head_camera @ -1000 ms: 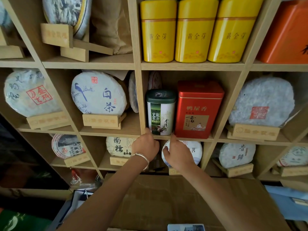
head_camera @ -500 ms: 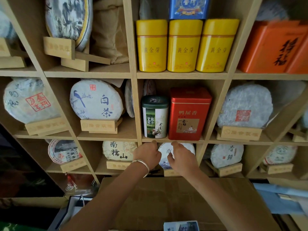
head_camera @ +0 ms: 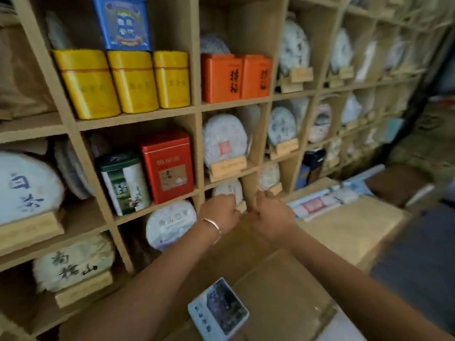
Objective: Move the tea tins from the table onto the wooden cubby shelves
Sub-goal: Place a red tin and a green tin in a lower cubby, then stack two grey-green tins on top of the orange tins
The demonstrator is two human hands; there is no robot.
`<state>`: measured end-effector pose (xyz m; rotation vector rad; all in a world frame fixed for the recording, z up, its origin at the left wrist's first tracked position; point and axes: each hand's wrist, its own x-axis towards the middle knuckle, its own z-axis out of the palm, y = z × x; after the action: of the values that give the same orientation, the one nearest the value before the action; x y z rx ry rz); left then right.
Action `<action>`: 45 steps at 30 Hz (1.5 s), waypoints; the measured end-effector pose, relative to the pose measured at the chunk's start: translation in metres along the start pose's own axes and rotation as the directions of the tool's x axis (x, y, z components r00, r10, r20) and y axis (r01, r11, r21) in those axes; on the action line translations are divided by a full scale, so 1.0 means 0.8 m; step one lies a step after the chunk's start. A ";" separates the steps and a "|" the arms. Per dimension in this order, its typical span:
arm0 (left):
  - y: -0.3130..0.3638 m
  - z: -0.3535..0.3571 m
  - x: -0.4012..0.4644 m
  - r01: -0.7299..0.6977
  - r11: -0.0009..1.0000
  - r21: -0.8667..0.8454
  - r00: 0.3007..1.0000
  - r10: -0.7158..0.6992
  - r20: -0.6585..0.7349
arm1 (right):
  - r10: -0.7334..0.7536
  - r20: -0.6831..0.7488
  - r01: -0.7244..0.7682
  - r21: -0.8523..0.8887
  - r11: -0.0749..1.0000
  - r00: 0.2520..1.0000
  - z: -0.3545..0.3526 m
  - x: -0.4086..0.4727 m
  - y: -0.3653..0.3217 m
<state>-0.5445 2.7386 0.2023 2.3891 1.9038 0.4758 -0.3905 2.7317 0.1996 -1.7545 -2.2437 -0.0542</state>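
Observation:
A green-and-white tea tin [head_camera: 124, 184] and a red tea tin [head_camera: 168, 166] stand side by side in one cubby of the wooden cubby shelves [head_camera: 197, 109]. My left hand [head_camera: 219, 212], with a bracelet on its wrist, hovers below and to the right of them, its fingers loosely curled and holding nothing. Close beside it, my right hand [head_camera: 273, 215] is also empty, its fingertips near a lower shelf upright. A pale blue flat tin [head_camera: 219, 308] lies on the brown table [head_camera: 283, 279] between my forearms.
Three yellow tins [head_camera: 128, 82], a blue tin [head_camera: 123, 23] and two orange tins [head_camera: 236, 77] fill the cubbies above. Wrapped round tea cakes [head_camera: 224, 140] on wooden stands occupy most other cubbies. Flat light-blue boxes [head_camera: 327, 200] lie on the table at right.
The view has swung right and tilted. Both hands have come off the shelf edge under the green and red tins and now sit lower and further right.

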 end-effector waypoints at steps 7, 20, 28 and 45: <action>0.240 0.024 0.003 -0.406 0.908 -0.106 0.908 0.414 0.062 | 0.436 -0.111 -0.447 -0.109 0.888 0.893 -0.110 -0.185 0.168; 0.775 0.088 -0.245 -0.881 0.349 -0.319 0.319 0.937 0.142 | 0.877 -0.371 -0.952 -0.114 0.283 0.305 -0.278 -0.718 0.384; 1.015 0.114 -0.420 -0.937 0.076 -0.342 0.017 0.985 0.173 | 0.924 -0.383 -0.998 -0.055 -0.012 0.010 -0.352 -1.001 0.457; 1.314 0.273 -0.378 -0.891 0.158 -0.425 0.027 0.954 0.297 | 0.982 -0.186 -0.999 -0.037 0.016 0.023 -0.366 -1.092 0.766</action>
<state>0.4467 2.2285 0.1714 2.8772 -0.2191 -0.1155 0.4424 2.0040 0.1705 -2.8984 -0.3524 -0.0169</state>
